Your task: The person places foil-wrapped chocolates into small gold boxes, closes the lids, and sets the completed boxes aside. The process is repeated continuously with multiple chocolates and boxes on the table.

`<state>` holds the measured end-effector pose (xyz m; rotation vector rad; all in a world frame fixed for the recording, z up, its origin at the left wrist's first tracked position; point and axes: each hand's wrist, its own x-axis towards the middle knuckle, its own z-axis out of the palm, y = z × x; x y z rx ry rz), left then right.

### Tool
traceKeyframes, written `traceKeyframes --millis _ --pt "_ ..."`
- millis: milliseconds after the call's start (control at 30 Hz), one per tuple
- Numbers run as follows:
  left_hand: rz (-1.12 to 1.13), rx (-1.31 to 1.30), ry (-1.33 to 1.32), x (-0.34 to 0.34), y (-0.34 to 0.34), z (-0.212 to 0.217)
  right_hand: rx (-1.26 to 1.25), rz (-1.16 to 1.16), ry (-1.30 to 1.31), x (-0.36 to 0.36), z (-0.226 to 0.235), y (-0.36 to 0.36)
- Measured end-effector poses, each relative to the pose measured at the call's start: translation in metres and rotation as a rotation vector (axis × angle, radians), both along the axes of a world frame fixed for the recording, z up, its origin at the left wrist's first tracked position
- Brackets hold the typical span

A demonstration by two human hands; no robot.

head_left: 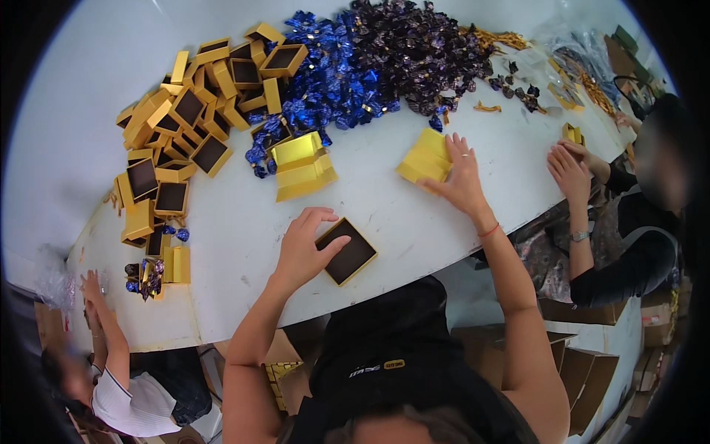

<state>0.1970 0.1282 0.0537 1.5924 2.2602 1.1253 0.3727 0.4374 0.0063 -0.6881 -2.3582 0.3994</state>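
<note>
My left hand (302, 248) is at the left corner of a small gold box (356, 259) with a dark inside. Its fingers curve apart from the thumb, which reaches over the box; whether it touches the bottom is hard to tell. My right hand (460, 177) holds a creased shiny gold card liner (425, 155) by its right side, thumb at the near edge and fingers at the far edge. Between the hands and the candy heap lie more folded gold liners (305, 169), beside a few blue-wrapped candies (256, 159).
A pile of gold boxes (188, 111) fills the far left. Heaps of blue-wrapped candies (333, 66) and dark-wrapped candies (421, 55) lie at the back, with gold ties (495, 37) beyond. Co-workers sit at the right (629, 244) and the lower left (129, 392). Cartons (584, 377) stand below the table (244, 288).
</note>
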Motion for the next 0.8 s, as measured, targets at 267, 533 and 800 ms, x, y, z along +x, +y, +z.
traceKeyframes --millis 267,533,800 --pt "0.025 0.018 -0.119 0.006 0.003 -0.012 -0.138 0.033 -0.204 -0.006 -0.003 0.009" --pt "0.033 0.021 -0.158 0.002 0.001 -0.017 -0.063 0.023 0.128 0.001 -0.013 0.031" --pt "0.049 -0.095 0.001 0.020 -0.033 -0.002 -0.432 0.378 0.345 0.009 0.056 -0.048"
